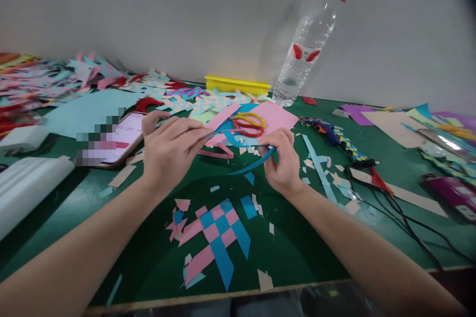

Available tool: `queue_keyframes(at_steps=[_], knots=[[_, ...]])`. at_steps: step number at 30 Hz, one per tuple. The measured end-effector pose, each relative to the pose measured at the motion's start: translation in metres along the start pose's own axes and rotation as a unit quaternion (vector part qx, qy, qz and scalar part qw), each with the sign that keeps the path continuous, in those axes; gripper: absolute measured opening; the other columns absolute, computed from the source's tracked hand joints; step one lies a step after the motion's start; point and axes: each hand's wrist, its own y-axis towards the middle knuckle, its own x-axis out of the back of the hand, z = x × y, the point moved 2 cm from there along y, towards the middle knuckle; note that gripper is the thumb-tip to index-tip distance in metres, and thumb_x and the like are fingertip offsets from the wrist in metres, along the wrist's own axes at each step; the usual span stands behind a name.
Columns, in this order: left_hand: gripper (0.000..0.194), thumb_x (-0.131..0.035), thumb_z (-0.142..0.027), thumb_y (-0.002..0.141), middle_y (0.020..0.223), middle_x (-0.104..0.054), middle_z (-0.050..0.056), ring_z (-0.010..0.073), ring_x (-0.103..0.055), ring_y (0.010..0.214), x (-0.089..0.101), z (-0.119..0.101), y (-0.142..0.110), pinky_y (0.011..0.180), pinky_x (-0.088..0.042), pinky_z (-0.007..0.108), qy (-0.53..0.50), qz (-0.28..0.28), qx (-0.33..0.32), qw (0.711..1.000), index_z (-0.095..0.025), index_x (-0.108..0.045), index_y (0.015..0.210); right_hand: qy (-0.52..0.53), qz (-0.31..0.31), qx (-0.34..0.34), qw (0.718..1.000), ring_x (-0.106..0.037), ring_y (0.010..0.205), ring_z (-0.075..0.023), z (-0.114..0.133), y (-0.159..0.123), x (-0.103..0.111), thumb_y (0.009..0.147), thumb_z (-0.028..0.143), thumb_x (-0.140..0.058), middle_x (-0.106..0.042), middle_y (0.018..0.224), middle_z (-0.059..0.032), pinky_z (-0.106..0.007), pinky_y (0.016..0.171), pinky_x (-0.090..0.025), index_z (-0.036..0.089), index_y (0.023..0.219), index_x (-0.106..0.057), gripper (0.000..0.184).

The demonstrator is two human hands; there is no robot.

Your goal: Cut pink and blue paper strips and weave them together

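My left hand point(169, 146) is closed in a pinch on a pink paper strip point(223, 118), with some blue paper at the fingertips. To its right, my right hand point(282, 161) pinches a curved blue paper strip point(253, 164). Both hands are raised over the green table. Below them lies a woven pink and blue paper fish point(219, 230) with a small eye, flat on the table. Scissors point(249, 125) with red and yellow handles rest beyond the hands, partly over pink paper point(278, 115). A looped pink strip point(223, 152) hangs or lies under my left fingertips; I cannot tell which.
A clear water bottle point(307, 47) leans against the wall behind a yellow tray point(238, 84). At the left are a phone point(130, 126) and a white charger point(24, 138). Paper scraps litter the green table point(145, 257); black cords point(405, 223) trail at the right.
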Motion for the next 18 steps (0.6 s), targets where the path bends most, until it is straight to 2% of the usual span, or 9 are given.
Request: queue_keyframes(at_steps=[7, 13, 18], knots=[[0.011, -0.063, -0.022, 0.086, 0.092, -0.071, -0.001, 0.0188, -0.065, 0.080, 0.002, -0.008, 0.002, 0.085, -0.044, 0.043, 0.017, 0.003, -0.064, 0.998, -0.029, -0.067, 0.093, -0.016, -0.021, -0.023, 0.999, -0.056, 0.070, -0.0176, -0.003, 0.001, 0.002, 0.089, 0.014, -0.046, -0.060, 0.075, 0.0009, -0.041, 0.081, -0.040, 0.025, 0.093, -0.050, 0.013], [0.009, -0.061, -0.025, 0.087, 0.088, -0.072, -0.002, 0.0193, -0.064, 0.079, 0.004, -0.012, 0.005, 0.088, -0.040, 0.045, 0.021, 0.027, -0.066, 0.997, -0.030, -0.068, 0.085, -0.009, -0.054, -0.065, 0.996, -0.056, 0.072, -0.0185, -0.006, -0.002, 0.002, 0.092, 0.017, -0.042, -0.058, 0.080, -0.0016, -0.041, 0.078, -0.043, 0.026, 0.100, -0.050, 0.015], [0.009, -0.062, -0.025, 0.086, 0.087, -0.072, -0.003, 0.0181, -0.064, 0.076, 0.006, -0.014, 0.006, 0.086, -0.041, 0.043, 0.031, 0.008, -0.087, 0.996, -0.031, -0.068, 0.086, -0.019, -0.031, -0.029, 0.999, -0.055, 0.071, -0.0180, -0.002, 0.000, 0.001, 0.089, 0.017, -0.049, -0.059, 0.077, -0.0001, -0.040, 0.078, -0.042, 0.026, 0.095, -0.051, 0.012]])
